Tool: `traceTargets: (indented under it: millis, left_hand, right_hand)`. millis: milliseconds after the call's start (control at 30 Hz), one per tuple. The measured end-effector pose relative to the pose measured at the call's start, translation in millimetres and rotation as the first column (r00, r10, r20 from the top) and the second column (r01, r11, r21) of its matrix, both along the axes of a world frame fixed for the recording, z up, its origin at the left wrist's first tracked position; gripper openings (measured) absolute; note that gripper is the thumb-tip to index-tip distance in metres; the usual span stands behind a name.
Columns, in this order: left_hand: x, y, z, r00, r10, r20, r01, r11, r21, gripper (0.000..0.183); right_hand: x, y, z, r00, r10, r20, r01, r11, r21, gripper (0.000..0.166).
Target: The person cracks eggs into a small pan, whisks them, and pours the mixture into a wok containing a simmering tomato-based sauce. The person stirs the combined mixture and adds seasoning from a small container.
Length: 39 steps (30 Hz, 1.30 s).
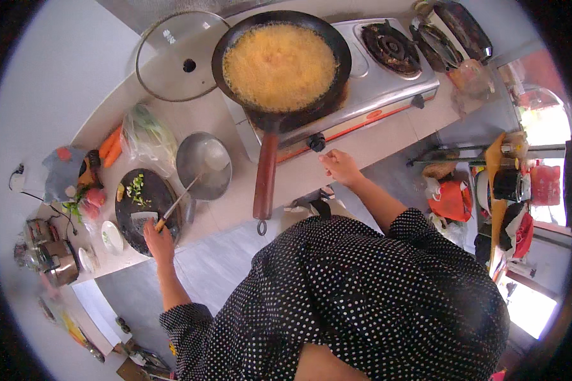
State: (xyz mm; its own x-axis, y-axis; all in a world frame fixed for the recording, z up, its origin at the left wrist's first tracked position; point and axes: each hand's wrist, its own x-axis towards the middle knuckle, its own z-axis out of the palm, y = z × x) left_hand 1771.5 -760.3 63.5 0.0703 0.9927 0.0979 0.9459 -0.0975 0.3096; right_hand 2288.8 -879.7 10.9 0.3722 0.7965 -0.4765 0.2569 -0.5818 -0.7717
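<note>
My left hand point(160, 240) grips the wooden end of a long-handled cooking utensil point(175, 205) with a metal shaft. Its far end reaches into a grey metal pan point(183, 147), where the tip is hard to make out. Under that hand lies a round dark cutting board point(129, 214) bearing chopped green onion point(136, 189) and a cleaver blade point(143, 216). My right hand point(339, 165), fingers curled and nothing visible in them, is just below the black stove knob point(316, 142). A black wok point(219, 71) on the left burner holds bubbling yellow-orange liquid point(281, 66); its reddish-brown handle point(265, 181) points toward me.
A glass lid point(171, 62) lies left of the wok. The gas stove's right burner point(390, 46) is bare. Carrots point(110, 146), bagged green vegetables point(148, 135) and small white dishes point(112, 237) stand along the left counter. A shelf point(498, 200) with containers is at right.
</note>
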Motion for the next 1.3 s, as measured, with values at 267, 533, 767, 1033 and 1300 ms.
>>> traceTargets:
  millis: [267,533,767,1033,1300]
  left_hand:
    - [32,-55,30,0.997,0.067,0.05,-0.062,0.994,-0.093,0.044]
    - [26,-91,12,0.99,0.135,0.04,-0.125,0.974,-0.191,0.043]
    - [35,-86,18,0.99,0.111,0.085,-0.094,0.979,-0.184,0.038]
    - [20,-83,16,0.989,0.136,0.064,-0.123,0.977,-0.174,0.04]
    - [37,-71,18,0.989,0.086,0.122,-0.07,0.988,-0.134,0.037]
  right_hand:
    - [0,24,5,0.888,0.189,0.419,-0.185,0.981,-0.05,0.038]
    - [21,37,30,0.341,0.414,0.844,-0.706,0.706,-0.061,0.021]
    - [29,38,24,0.438,0.428,0.79,-0.702,0.713,0.003,0.024]
    - [10,24,13,0.797,0.197,0.57,-0.32,0.939,0.123,0.029]
    - [2,24,26,0.786,0.242,0.569,-0.274,0.961,-0.031,0.038]
